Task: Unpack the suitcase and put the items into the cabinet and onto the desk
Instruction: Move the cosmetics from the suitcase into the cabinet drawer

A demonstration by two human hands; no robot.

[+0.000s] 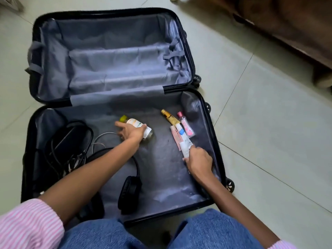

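A black suitcase [206,112] lies open on the floor, its far half holding nothing. In the near half my left hand [130,131] grips a white bottle with a yellow-green cap [133,123], lying on its side. My right hand [198,161] pinches the lower end of a white tube [185,150]. Above that tube lie a pink tube [176,138], a white and blue tube [180,130], a gold tube [168,116] and a small clear bottle with a pink cap [186,125]. Black headphones [130,189] and a tangle of black cables with a charger [70,141] lie at the left.
A thin grey cable [102,139] curls beside my left hand. Dark wooden furniture [287,31] stands on the pale tiled floor [269,123] at the upper right. My knees in blue jeans [212,229] are at the suitcase's near edge.
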